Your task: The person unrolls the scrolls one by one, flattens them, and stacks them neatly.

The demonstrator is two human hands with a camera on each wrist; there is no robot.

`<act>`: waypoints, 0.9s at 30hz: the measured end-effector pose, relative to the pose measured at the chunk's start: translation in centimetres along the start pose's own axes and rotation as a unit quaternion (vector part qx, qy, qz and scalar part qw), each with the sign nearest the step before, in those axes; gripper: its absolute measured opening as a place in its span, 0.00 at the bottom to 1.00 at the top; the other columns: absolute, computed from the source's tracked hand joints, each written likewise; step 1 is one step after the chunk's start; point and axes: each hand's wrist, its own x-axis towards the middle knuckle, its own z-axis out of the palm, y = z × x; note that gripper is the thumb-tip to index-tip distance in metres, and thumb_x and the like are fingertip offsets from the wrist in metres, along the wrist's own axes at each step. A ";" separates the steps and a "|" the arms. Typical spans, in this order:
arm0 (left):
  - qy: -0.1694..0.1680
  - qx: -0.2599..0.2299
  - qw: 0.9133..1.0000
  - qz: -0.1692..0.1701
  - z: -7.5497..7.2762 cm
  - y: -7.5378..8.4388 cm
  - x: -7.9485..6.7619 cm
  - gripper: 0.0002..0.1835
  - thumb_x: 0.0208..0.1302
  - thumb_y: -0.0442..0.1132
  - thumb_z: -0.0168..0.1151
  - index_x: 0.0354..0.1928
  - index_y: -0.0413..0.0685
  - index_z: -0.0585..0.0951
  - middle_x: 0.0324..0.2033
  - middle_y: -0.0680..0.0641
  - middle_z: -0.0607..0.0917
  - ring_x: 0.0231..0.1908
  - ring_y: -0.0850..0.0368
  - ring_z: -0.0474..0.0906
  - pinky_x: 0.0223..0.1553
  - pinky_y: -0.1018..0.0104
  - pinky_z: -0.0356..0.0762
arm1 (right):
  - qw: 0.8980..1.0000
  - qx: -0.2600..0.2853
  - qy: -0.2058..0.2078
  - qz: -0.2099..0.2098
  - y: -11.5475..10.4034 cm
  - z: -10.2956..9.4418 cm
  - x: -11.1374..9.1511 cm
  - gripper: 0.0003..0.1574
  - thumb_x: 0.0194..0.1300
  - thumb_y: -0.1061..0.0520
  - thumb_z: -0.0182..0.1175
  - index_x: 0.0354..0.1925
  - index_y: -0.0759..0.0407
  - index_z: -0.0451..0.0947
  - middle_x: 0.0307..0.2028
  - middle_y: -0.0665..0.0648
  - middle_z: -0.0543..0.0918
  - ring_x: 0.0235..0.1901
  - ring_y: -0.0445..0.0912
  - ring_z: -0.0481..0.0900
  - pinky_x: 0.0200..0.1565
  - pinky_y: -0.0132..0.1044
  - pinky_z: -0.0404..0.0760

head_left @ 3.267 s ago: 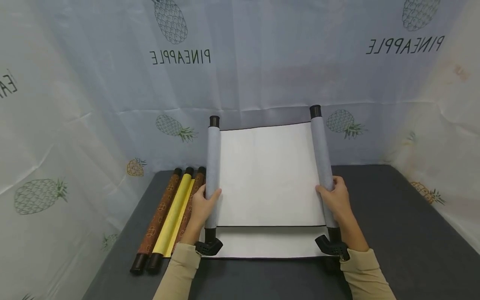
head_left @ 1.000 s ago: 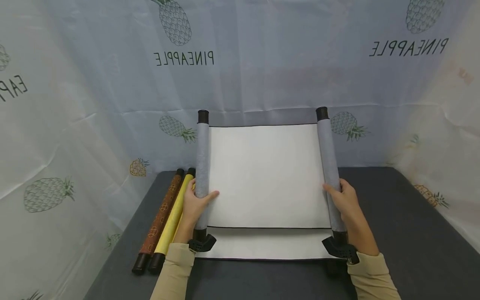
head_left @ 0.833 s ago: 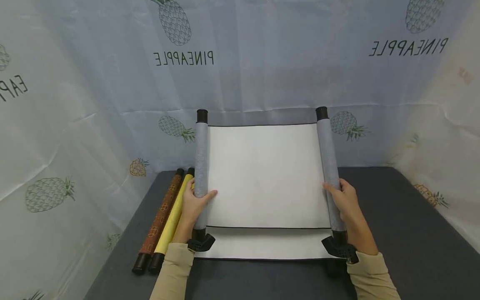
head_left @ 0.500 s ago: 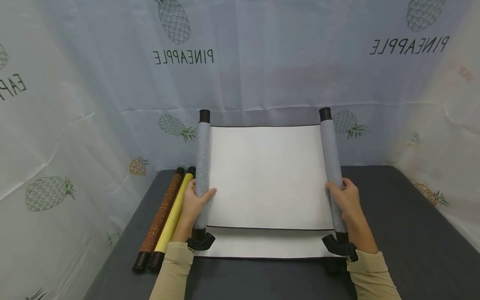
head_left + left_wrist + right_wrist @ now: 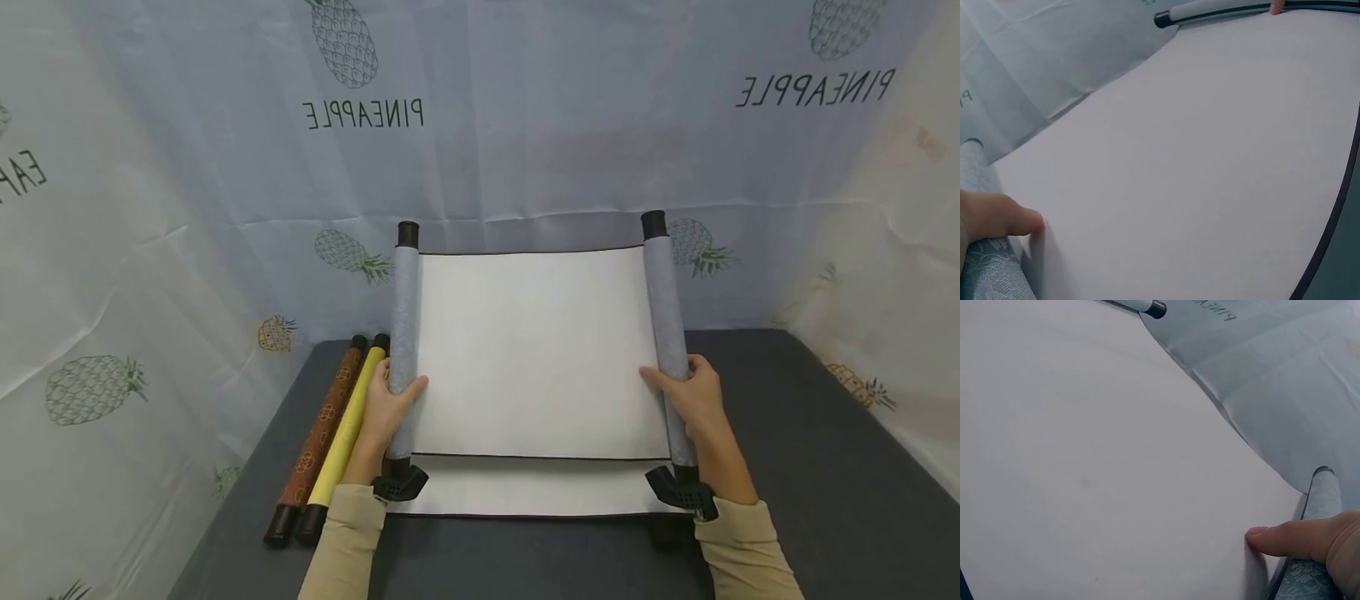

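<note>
A blank white scroll (image 5: 532,354) with grey-blue patterned rollers and black end knobs is held partly unrolled, raised and tilted. My left hand (image 5: 384,412) grips its left roller (image 5: 406,325), thumb over the front. On the other side my right hand (image 5: 699,400) grips the right roller (image 5: 663,308), its thumb (image 5: 1282,540) lying across onto the paper. The left thumb (image 5: 1004,215) touches the white sheet likewise in the left wrist view. Most of the other fingers are hidden behind the rollers. Below the scroll's lower edge another white sheet (image 5: 525,487) shows.
Left of the scroll, a brown patterned rolled scroll (image 5: 318,446) and a yellow one (image 5: 345,437) lie side by side on the dark table (image 5: 817,467). A pineapple-print curtain (image 5: 525,125) encloses the table at the back and sides.
Since the earliest frame the rollers have moved apart, widening the white sheet between them. The left roller now covers a brown scroll. Over the last second the right roller shifted slightly right.
</note>
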 end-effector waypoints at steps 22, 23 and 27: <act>0.025 0.047 0.998 0.031 -0.4 -0.3 0.1 0.28 0.60 0.37 0.65 0.61 0.34 0.72 0.51 0.31 0.80 0.48 0.43 0.78 0.46 0.58 0.78 | 1.000 -0.019 0.001 -0.019 0.3 -0.8 0.1 0.38 0.70 0.50 0.53 0.67 0.72 0.57 0.60 0.73 0.68 0.54 0.61 0.71 0.49 0.50 0.72; 0.026 0.046 0.998 0.032 -0.4 -0.2 0.1 0.29 0.60 0.36 0.65 0.62 0.35 0.71 0.52 0.31 0.79 0.50 0.42 0.78 0.48 0.56 0.78 | 1.000 -0.019 0.002 -0.018 0.3 -0.9 0.1 0.38 0.70 0.50 0.53 0.67 0.72 0.57 0.60 0.73 0.68 0.54 0.61 0.70 0.49 0.50 0.72; 0.023 0.038 0.998 0.037 -0.6 -0.1 0.1 0.33 0.60 0.35 0.65 0.67 0.35 0.67 0.57 0.30 0.77 0.55 0.38 0.76 0.54 0.47 0.76 | 1.000 -0.020 0.007 -0.017 0.3 -1.1 0.3 0.40 0.70 0.47 0.53 0.68 0.72 0.57 0.60 0.73 0.68 0.53 0.60 0.70 0.47 0.47 0.72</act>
